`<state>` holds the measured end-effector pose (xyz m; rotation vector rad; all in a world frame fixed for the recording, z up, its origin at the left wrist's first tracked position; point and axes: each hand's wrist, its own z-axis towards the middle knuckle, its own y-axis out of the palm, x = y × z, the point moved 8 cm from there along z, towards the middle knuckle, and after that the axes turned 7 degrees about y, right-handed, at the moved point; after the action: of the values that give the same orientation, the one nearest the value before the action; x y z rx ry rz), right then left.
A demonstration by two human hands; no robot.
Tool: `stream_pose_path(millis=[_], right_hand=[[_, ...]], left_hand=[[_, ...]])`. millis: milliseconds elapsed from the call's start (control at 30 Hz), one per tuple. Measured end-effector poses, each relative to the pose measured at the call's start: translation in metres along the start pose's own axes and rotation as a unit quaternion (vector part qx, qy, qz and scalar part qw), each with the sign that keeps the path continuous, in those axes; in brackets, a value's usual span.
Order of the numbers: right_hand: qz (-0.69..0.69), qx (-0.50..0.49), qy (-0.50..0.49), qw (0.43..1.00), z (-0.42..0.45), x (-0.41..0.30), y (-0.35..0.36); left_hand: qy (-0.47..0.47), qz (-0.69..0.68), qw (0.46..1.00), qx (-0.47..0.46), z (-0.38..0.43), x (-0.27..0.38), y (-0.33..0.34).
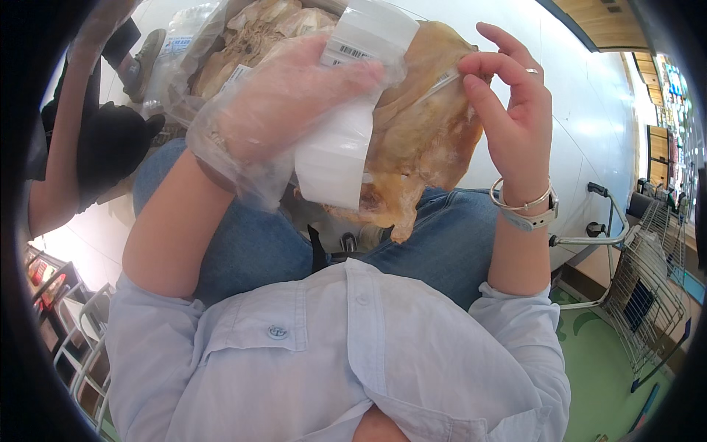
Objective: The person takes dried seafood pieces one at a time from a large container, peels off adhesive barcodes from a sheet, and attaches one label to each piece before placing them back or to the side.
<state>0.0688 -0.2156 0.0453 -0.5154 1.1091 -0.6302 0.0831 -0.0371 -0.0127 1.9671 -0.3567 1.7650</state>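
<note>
My left hand [287, 105], in a clear plastic glove, grips a white strip of labels [337, 160] with printed barcodes. The strip lies across a flat, yellowish-brown cured poultry piece [425, 127], which hangs over my lap; whether the left hand also holds the piece is hidden. A small barcode label [439, 83] sits on its upper right part. My bare right hand [513, 99] is at the piece's right edge, with thumb and index fingertips close together by the small label's end. I cannot tell whether they pinch the label or the piece's edge.
A plastic-lined box [179, 91] of similar cured pieces [259, 33] stands beyond my left hand. Another person's arm [66, 143] and shoe [143, 63] are at the left. A wire shopping cart [643, 293] stands at the right, and a white metal rack [88, 331] lower left.
</note>
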Motion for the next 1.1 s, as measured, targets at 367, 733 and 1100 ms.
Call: stream_pose_path(millis=[367, 733, 1100], right_hand=[[0.115, -0.067, 0.153, 0.979, -0.009, 0.022, 0.030], [0.127, -0.122, 0.167, 0.970, -0.005, 0.027, 0.037], [0.001, -0.053, 0.076, 0.996, -0.003, 0.015, 0.028]], left_hand=[[0.117, 0.259, 0.959, 0.017, 0.001, 0.014, 0.002], [0.113, 0.255, 0.959, 0.049, 0.003, 0.010, -0.002], [0.078, 0.209, 0.974, 0.029, 0.008, 0.002, -0.006]])
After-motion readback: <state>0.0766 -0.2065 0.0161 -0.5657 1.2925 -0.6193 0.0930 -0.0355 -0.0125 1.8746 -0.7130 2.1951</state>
